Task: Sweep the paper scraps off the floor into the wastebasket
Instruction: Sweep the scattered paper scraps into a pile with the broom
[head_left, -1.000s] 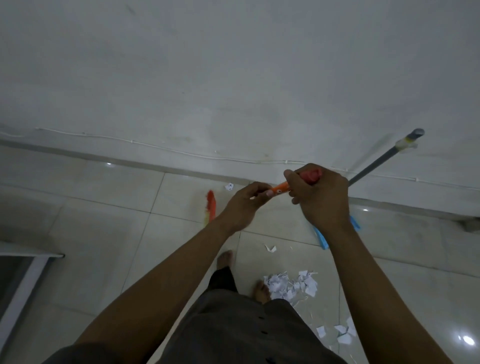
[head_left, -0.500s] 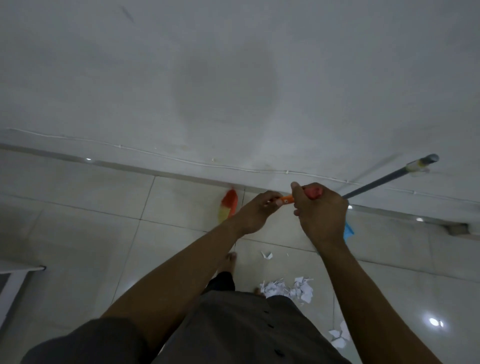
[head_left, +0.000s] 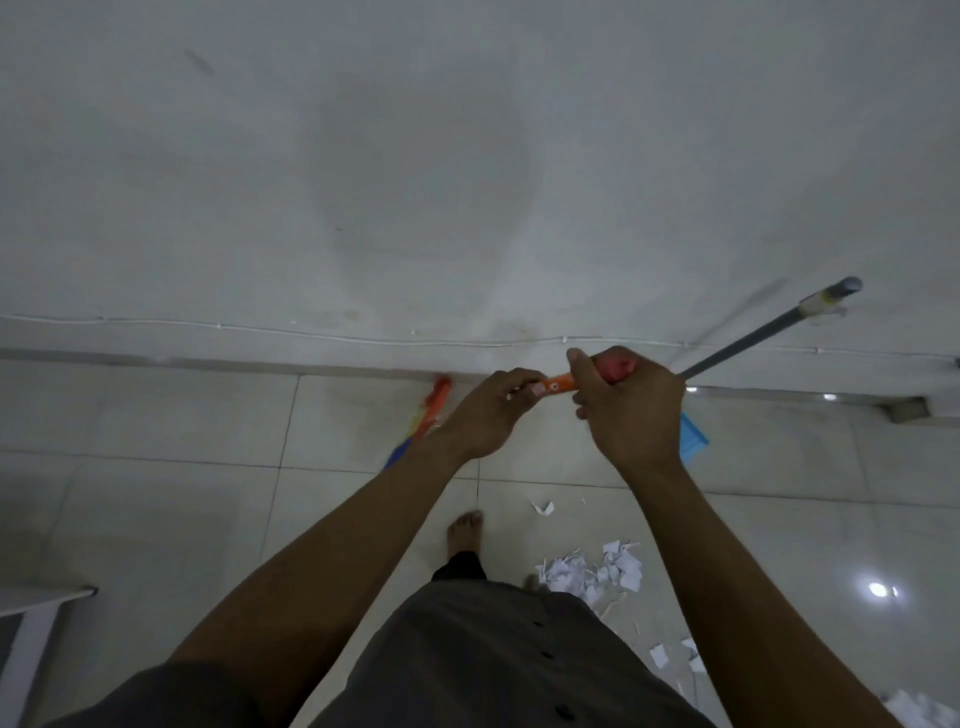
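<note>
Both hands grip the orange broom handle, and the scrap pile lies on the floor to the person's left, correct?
Wrong side. Left hand and right hand do grip the orange broom handle, but the head view shows the scrap pile on the floor to the person's right.

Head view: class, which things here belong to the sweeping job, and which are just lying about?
Job: broom, gripped by left hand and right hand; scraps; blue dustpan. The wastebasket is not in view.
Lying about: cable; white frame at lower left.
</note>
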